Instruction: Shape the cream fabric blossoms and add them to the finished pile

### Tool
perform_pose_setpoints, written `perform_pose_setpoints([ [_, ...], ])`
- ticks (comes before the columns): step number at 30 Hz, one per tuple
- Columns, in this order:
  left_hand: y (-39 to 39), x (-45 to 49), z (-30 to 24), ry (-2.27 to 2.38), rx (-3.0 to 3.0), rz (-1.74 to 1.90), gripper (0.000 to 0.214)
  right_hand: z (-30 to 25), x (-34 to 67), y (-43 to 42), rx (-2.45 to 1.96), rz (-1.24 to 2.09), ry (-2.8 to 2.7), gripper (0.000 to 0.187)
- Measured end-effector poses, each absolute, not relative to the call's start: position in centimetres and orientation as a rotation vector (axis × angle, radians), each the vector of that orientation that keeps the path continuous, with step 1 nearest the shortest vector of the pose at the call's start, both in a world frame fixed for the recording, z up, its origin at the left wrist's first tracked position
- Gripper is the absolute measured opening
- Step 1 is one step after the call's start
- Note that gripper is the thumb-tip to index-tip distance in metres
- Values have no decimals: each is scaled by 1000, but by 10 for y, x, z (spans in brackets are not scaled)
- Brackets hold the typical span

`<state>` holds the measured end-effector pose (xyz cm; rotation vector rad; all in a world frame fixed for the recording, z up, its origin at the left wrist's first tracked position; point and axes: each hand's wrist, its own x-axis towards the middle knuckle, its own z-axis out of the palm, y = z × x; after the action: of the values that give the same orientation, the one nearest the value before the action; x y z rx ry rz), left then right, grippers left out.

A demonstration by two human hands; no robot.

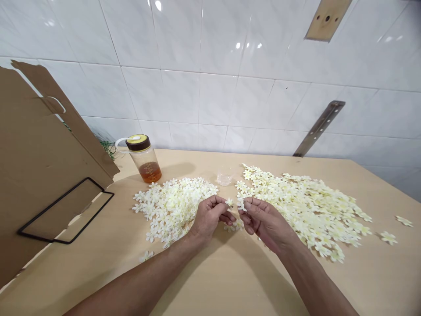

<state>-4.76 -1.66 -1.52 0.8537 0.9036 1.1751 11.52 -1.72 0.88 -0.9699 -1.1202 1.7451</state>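
Note:
My left hand (213, 215) pinches a small pale artificial flower (229, 202) between thumb and forefinger. Just to its right, my right hand (263, 219) is closed on another white flower (241, 204) at its fingertips. The two hands face each other, slightly apart, above the table. A heap of white flowers (174, 206) lies beside and behind my left hand. A wider spread of cream-yellow flowers (309, 206) lies behind and to the right of my right hand. Some more flowers lie beneath the fingertips, partly hidden by them.
Behind the hands stands a small clear cup (224, 176). A bottle (144, 160) with amber liquid and a yellow-topped lid is at the back left. A cardboard box (42, 166) and a black wire frame (88, 210) occupy the left side. A tiled wall (217, 96) bounds the table (204, 285).

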Motion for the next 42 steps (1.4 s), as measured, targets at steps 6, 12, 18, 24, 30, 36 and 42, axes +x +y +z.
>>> perform_pose_setpoints([
  [6,-23,-46,-11,879,1038,1163,13,7,113,-17,-954,1761,-1145,31],
  [12,-24,-45,-10,851,1078,1117,36,9,113,-17,-990,1733,-1205,33],
  [18,-17,-47,-18,797,767,1062,19,9,116,-17,-1054,1629,-1283,32],
  [24,-16,-47,-18,865,770,1128,22,5,122,-15,-1308,1252,-1460,32],
  [30,-21,-45,-16,983,981,1134,21,5,123,-15,-1428,1121,-1528,29],
  [36,-20,-44,-16,960,918,1136,18,5,123,-15,-1458,1119,-1542,28],
  [42,-20,-43,-15,985,977,1112,30,3,124,-14,-1458,1163,-1571,26],
])
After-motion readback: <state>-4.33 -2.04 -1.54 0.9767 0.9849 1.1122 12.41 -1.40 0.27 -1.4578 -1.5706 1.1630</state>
